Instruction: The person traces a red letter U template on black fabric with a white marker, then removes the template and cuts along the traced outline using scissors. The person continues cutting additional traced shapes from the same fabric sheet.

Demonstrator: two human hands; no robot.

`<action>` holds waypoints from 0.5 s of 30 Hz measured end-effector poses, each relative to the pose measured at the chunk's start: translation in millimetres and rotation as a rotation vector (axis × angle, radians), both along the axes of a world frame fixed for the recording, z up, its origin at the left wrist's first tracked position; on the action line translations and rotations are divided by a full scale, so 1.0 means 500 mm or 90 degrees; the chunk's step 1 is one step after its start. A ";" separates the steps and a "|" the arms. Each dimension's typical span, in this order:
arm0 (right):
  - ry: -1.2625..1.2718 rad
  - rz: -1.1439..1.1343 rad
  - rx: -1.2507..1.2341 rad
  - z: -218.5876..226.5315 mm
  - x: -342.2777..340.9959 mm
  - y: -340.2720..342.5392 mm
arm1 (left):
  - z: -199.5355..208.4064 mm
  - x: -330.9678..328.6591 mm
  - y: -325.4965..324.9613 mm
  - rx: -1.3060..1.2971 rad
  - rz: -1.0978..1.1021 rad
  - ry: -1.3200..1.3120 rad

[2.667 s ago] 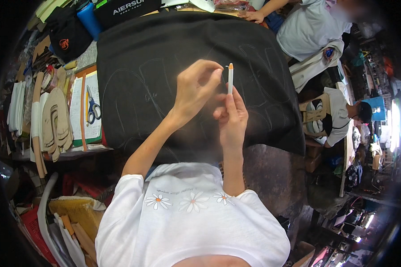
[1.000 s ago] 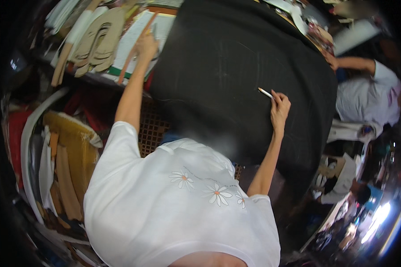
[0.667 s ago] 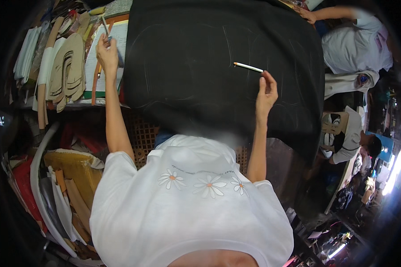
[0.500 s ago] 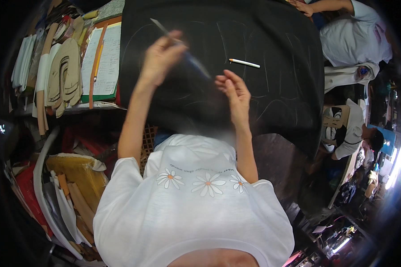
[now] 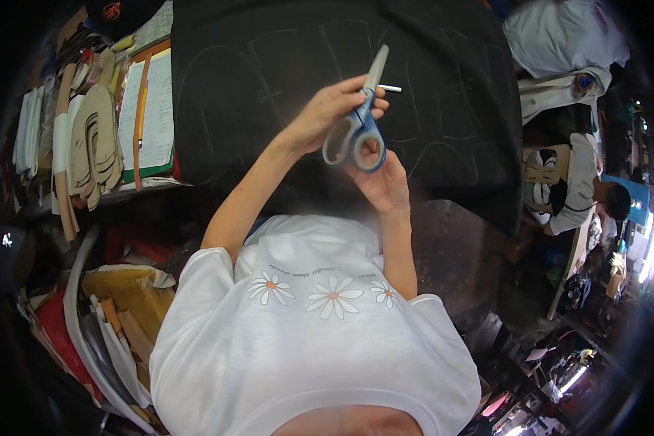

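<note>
A pair of scissors [image 5: 369,92] with blue-and-grey handles is held over black cloth [image 5: 225,123], its blades closed and pointing away from me. My left hand [image 5: 334,107] grips it around the pivot, fingers passing behind it. Below, my right hand [image 5: 384,186] is at the right handle loop; its fingers are curled and partly hidden behind the loop, with skin showing through the hole. Thin pale curved outlines mark the cloth. A white pen-like stick [image 5: 391,89] lies on the cloth beyond my left fingertips, one end hidden.
Left of the cloth lie a written sheet [image 5: 155,109] with a pencil [image 5: 141,116] on it and beige cut-out patterns [image 5: 98,145]. Nearer, a bin [image 5: 73,312] holds folders and rolls. At right are a white bundle [image 5: 559,36] and a person in a light shirt [image 5: 578,182].
My left hand has moved right with the scissors, which now point away from me. My right hand has come up to the handle loop. The view has shifted slightly.
</note>
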State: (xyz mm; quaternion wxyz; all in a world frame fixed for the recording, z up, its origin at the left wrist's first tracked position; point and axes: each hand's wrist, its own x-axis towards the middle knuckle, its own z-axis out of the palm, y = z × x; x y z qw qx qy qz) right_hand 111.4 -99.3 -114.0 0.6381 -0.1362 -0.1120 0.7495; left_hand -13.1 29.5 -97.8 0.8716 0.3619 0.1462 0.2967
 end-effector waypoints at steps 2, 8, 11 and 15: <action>-0.041 0.014 -0.099 0.000 -0.006 -0.015 | -0.001 0.004 -0.020 0.034 0.002 0.008; -0.127 -0.002 -0.090 -0.008 -0.002 -0.060 | -0.043 0.021 0.003 0.336 0.078 0.257; -0.634 -0.108 -0.245 -0.001 0.025 -0.074 | -0.082 0.012 0.076 0.704 0.268 0.541; -1.030 -0.094 -0.398 0.006 0.031 -0.082 | -0.125 0.016 0.116 0.869 0.232 0.557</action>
